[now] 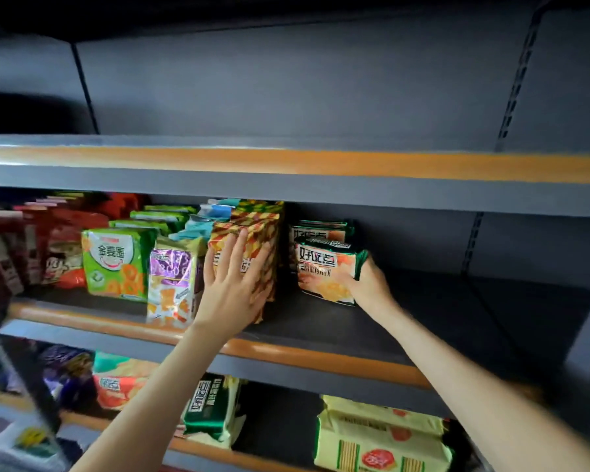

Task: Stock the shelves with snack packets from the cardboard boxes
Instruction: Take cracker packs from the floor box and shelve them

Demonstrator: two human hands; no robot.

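Left hand flat, fingers straight, pressed striped pack. Right hand gripped glossy orange packet upright on shelf.

The dark grey shelf board at centre right looks like painted metal, matt and smooth, with faint dull reflections. The grey back panel across the upper frame has the same flat painted finish. The slotted upright at upper right reads as punched sheet metal. The orange edge strip along the upper shelf front is smooth with a satin sheen, seemingly plastic. The orange-and-green snack packet at centre is glossy plastic film, crinkled at its sealed end. The orange-and-yellow chequered packet beside it is glossy too. The purple-and-silver packet at centre left shines like foil. The pale yellow packets at lower right are wrinkled film with a duller gloss.
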